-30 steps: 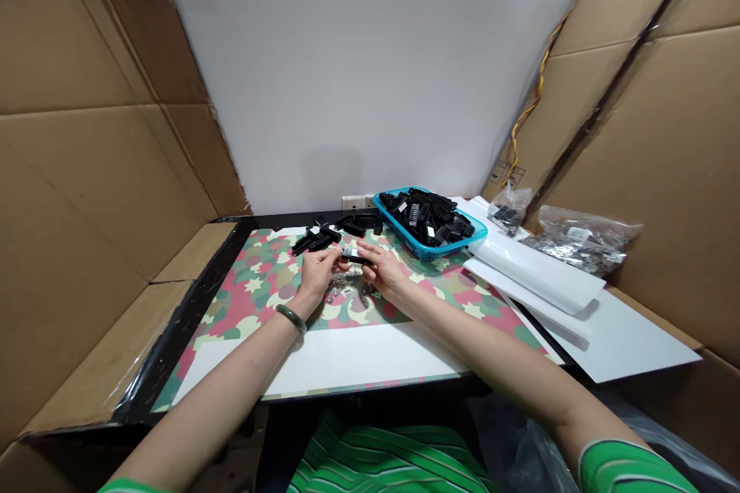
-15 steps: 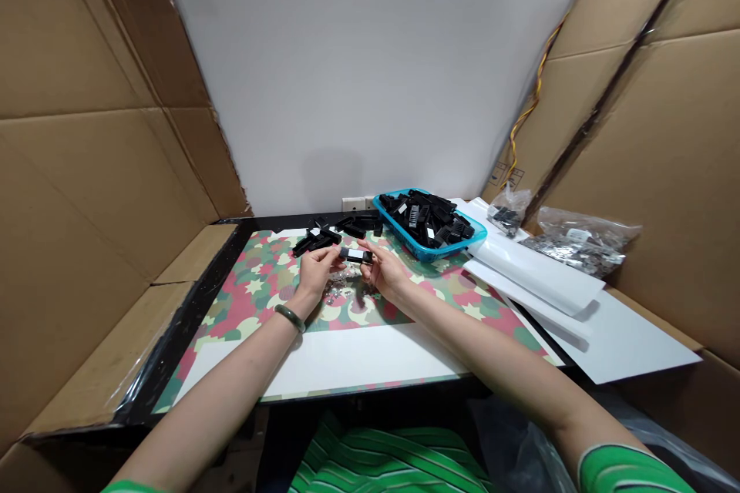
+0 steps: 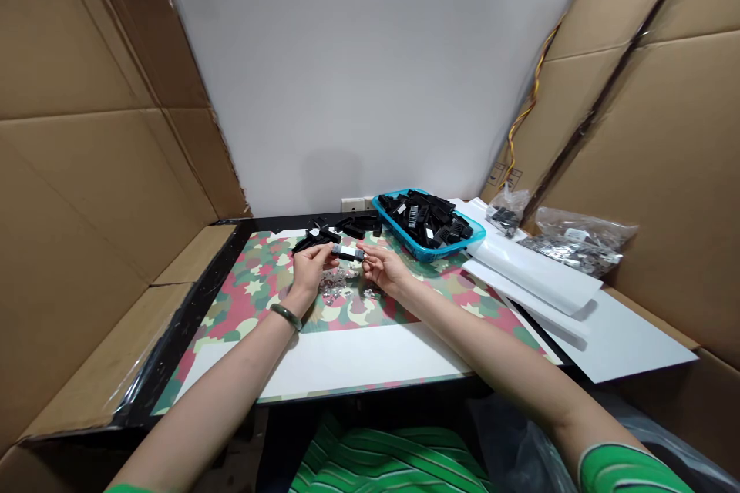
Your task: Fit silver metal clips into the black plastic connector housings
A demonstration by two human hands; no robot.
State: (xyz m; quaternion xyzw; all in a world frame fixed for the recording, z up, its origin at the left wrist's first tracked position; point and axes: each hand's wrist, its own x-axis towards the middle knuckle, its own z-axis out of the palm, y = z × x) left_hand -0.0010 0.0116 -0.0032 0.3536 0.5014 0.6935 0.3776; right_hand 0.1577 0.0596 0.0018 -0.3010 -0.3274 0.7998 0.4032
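My left hand (image 3: 311, 268) grips a black plastic connector (image 3: 348, 252) with a white label by its left end, holding it just above the mat. My right hand (image 3: 385, 268) is close by, with its fingertips at the connector's right end and no clear grip. Beneath both hands lies a loose scatter of small silvery metal parts (image 3: 338, 283) on a camouflage-patterned mat (image 3: 254, 285). Several black connectors (image 3: 315, 239) lie just beyond my left hand, and more (image 3: 355, 228) lie further back.
Beyond the hands, a blue plastic basket (image 3: 442, 250) is heaped with black connectors. To its right lie white sheets (image 3: 532, 268) and clear plastic bags of metal parts (image 3: 578, 243) and black parts (image 3: 507, 209). Cardboard sheets (image 3: 116, 192) line the left and right sides.
The connector has shifted left with my left hand. My right hand has drawn slightly away from the connector's middle to its right end.
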